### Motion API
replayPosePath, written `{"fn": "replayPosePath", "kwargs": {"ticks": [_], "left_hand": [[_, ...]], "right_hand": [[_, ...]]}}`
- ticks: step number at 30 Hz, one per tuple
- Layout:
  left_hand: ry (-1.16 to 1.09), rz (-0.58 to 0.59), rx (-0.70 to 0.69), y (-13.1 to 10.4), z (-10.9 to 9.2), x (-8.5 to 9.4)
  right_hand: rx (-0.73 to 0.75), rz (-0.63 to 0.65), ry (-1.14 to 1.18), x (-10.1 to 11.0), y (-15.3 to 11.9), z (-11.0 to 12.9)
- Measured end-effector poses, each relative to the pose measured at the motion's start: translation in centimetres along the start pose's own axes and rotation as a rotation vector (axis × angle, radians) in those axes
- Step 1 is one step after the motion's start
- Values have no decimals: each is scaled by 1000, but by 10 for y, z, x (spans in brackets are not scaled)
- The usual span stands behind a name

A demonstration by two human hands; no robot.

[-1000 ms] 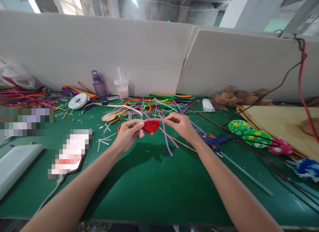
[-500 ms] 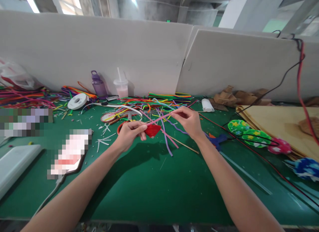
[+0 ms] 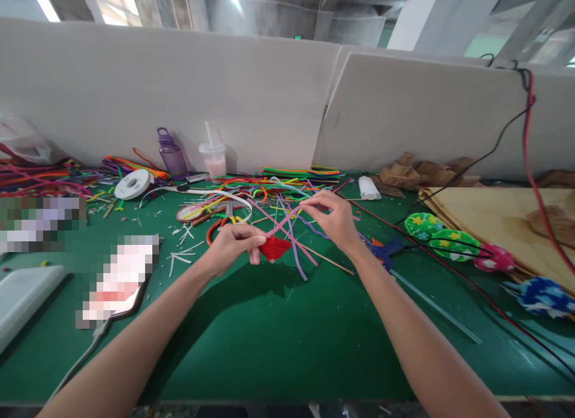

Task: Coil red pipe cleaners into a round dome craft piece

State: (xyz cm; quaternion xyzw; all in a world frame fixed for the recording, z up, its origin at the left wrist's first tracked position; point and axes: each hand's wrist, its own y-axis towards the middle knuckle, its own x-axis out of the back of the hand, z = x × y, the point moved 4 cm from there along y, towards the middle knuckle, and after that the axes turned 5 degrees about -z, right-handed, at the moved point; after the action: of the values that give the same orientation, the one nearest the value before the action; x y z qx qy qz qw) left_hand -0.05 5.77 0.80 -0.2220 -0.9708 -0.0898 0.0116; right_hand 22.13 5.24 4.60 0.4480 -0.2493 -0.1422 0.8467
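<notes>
Over the green table, my left hand (image 3: 236, 245) is closed in a pinch on a small red fuzzy piece (image 3: 275, 248) with a pointed shape. A pink pipe cleaner (image 3: 283, 221) runs from the top of that piece up to my right hand (image 3: 331, 215). Thumb and forefinger of my right hand are closed on its far end. How the pipe cleaner meets the red piece is hidden by my left fingers. Below and behind lie a loose purple pipe cleaner (image 3: 297, 259) and a thin wooden stick (image 3: 335, 263).
Scissors (image 3: 210, 232) lie beyond my left hand, near a pile of coloured pipe cleaners (image 3: 245, 187). A blue glue gun (image 3: 387, 253) with a clear glue stick (image 3: 438, 307) rests at right. A bottle (image 3: 173, 157) and cup (image 3: 213, 159) stand at the back.
The pink pipe cleaner slants more steeply between my hands, which are slightly closer together. My left hand and the red piece sit a little lower. The whole view has shifted slightly.
</notes>
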Motion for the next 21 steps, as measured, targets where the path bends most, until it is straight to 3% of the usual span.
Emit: {"fn": "replayPosePath", "kwargs": {"ticks": [4,7,15,21], "left_hand": [[-73,-187,-57,3,-5,8],[-124,-261,-105,4,-5,13],[-205,-338,-132,4,-6,19],[-365,-325,-58,6,-2,20]], "right_hand": [[5,5,-51,0,-2,1],[28,37,-67,-3,-2,6],[-9,121,11,-10,-6,5],[-51,149,64,-14,-8,5]]}}
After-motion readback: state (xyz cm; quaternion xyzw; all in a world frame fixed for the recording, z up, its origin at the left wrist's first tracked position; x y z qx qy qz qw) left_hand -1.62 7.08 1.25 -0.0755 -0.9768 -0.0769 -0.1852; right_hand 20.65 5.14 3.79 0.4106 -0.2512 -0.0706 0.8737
